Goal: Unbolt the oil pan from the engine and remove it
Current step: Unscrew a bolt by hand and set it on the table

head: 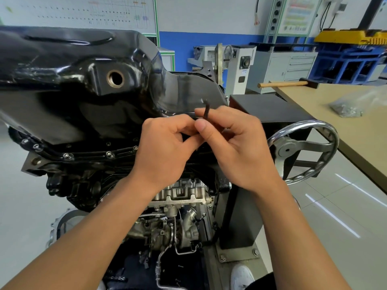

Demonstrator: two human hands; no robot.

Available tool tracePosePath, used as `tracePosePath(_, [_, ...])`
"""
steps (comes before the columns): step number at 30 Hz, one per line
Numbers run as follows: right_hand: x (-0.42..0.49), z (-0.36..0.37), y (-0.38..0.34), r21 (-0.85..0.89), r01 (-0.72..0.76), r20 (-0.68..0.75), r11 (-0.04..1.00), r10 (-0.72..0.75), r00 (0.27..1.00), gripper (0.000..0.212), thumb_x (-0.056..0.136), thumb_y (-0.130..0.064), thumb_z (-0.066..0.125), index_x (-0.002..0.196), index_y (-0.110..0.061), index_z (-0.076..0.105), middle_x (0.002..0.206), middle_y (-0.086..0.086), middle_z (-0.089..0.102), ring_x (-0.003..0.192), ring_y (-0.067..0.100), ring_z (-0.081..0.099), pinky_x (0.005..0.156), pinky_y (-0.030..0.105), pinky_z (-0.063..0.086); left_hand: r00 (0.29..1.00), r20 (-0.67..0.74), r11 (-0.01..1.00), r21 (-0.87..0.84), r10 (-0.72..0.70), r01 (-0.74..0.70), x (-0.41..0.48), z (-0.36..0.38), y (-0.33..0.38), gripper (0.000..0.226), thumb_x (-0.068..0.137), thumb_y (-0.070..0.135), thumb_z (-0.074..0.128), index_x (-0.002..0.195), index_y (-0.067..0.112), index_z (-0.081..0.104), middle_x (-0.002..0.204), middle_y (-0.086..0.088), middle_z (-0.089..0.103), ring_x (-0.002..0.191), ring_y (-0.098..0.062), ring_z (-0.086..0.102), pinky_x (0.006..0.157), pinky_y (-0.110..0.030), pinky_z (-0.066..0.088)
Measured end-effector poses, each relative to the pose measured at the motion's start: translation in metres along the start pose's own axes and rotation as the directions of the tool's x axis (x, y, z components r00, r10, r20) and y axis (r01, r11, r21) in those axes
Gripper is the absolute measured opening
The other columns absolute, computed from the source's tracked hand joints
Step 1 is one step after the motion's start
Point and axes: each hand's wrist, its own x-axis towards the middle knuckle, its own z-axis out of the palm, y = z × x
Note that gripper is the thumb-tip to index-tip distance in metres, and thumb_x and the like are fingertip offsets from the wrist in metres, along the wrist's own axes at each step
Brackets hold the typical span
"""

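So the right hand [236, 147] pinches a dark bolt [207, 109] by the pan [83, 80]; the left hand [165, 147] is curled up next to it, can't tell if it's holding anything.

My left forearm [88, 233] and right forearm [293, 237], both bare, reach up from the lower corners and meet at centre. My left hand [165, 147] shows its back, fingers curled inward beside my right thumb; whether it holds anything is hidden. My right hand [236, 147] pinches a slim dark rod [207, 109] between thumb and forefinger, other fingers loosely bent.
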Motion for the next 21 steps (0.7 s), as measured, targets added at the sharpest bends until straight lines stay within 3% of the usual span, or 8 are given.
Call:
tracePosePath(4, [-0.002, 0.004, -0.002, 0.099, -0.041, -0.156, 0.994, 0.057, 0.986, 0.006, 0.084, -0.011, 0.080, 0.082, -0.006, 0.078, 0.069, 0.005, 0.071, 0.060, 0.024, 0.062, 0.055, 0.039, 0.050, 0.996, -0.067, 0.988, 0.147, 0.054, -0.044, 0.003, 0.004, -0.002, 0.030, 0.076, 0.009, 0.083, 0.064, 0.019, 0.057, 0.048, 0.030, 0.051, 0.039, 0.004, 0.044, 0.047, -0.001, 0.027])
tracePosePath(7, [-0.001, 0.002, -0.003, 0.010, 0.010, -0.074, 1.000, -0.010, 0.997, 0.012, 0.091, -0.008, 0.072, 0.084, 0.001, 0.077, 0.068, 0.012, 0.065, 0.063, 0.025, 0.059, 0.059, 0.039, 0.047, 0.997, 0.080, 0.997, 0.077, 0.020, -0.026, 0.004, -0.005, -0.005, 0.009, 0.083, 0.014, 0.075, 0.076, 0.014, 0.071, 0.058, 0.018, 0.065, 0.045, -0.003, 0.059, 0.048, -0.013, 0.043])
tracePosePath(9, [0.001, -0.001, -0.004, -0.042, 0.053, -0.011, 0.998, -0.054, 0.998, 0.014, 0.095, -0.005, 0.065, 0.091, 0.003, 0.075, 0.069, 0.013, 0.062, 0.066, 0.023, 0.057, 0.063, 0.037, 0.047, 0.978, 0.209, 1.000, -0.018, -0.008, 0.012, 0.003, -0.011, -0.004, 0.014, 0.092, 0.011, 0.066, 0.086, 0.020, 0.074, 0.068, 0.014, 0.071, 0.052, -0.009, 0.067, 0.050, -0.015, 0.048])
tracePosePath(12, [0.002, 0.000, -0.005, -0.083, 0.079, 0.042, 0.993, -0.076, 0.996, 0.016, 0.097, -0.006, 0.061, 0.091, 0.002, 0.074, 0.069, 0.004, 0.056, 0.066, 0.013, 0.051, 0.064, 0.023, 0.041, 0.985, 0.173, 1.000, -0.022, -0.006, 0.010, 0.001, -0.012, -0.006, 0.020, 0.094, 0.011, 0.064, 0.085, 0.027, 0.074, 0.055, 0.011, 0.066, 0.038, -0.011, 0.058, 0.044, -0.021, 0.046])
tracePosePath(14, [0.001, 0.002, -0.005, -0.065, 0.063, -0.014, 0.996, -0.064, 0.998, 0.015, 0.093, -0.011, 0.069, 0.092, 0.002, 0.076, 0.068, 0.007, 0.060, 0.064, 0.019, 0.054, 0.060, 0.033, 0.045, 0.999, 0.052, 1.000, 0.017, -0.003, 0.002, 0.001, -0.008, -0.007, 0.013, 0.088, 0.014, 0.073, 0.076, 0.020, 0.073, 0.046, 0.011, 0.057, 0.036, -0.007, 0.044, 0.043, -0.020, 0.038])
tracePosePath(17, [0.000, 0.005, -0.006, -0.001, 0.028, -0.119, 1.000, -0.027, 0.992, 0.007, 0.087, -0.013, 0.078, 0.087, -0.006, 0.080, 0.066, 0.011, 0.066, 0.061, 0.026, 0.059, 0.057, 0.041, 0.046, 0.998, -0.054, 0.991, 0.134, 0.037, -0.029, 0.004, 0.000, -0.004, 0.027, 0.080, 0.016, 0.081, 0.062, 0.015, 0.061, 0.047, 0.014, 0.048, 0.041, -0.005, 0.035, 0.046, -0.011, 0.029])
tracePosePath(20, [0.001, 0.002, -0.005, -0.024, 0.048, -0.071, 0.999, -0.050, 0.996, 0.016, 0.094, -0.010, 0.069, 0.081, -0.016, 0.074, 0.066, 0.005, 0.062, 0.063, 0.018, 0.057, 0.059, 0.037, 0.044, 0.999, 0.036, 0.999, 0.030, 0.012, -0.013, 0.003, -0.003, 0.000, 0.026, 0.083, 0.016, 0.075, 0.079, 0.041, 0.067, 0.060, 0.012, 0.067, 0.041, -0.011, 0.054, 0.045, -0.022, 0.046])
tracePosePath(21, [0.001, 0.001, -0.003, -0.040, 0.063, -0.037, 0.997, -0.065, 0.997, 0.016, 0.097, -0.008, 0.065, 0.084, -0.010, 0.075, 0.069, 0.008, 0.063, 0.067, 0.021, 0.059, 0.062, 0.038, 0.046, 0.994, 0.111, 1.000, -0.018, 0.003, -0.001, 0.002, -0.005, 0.000, 0.026, 0.087, 0.016, 0.071, 0.089, 0.042, 0.069, 0.067, 0.014, 0.071, 0.044, -0.014, 0.060, 0.048, -0.026, 0.052])
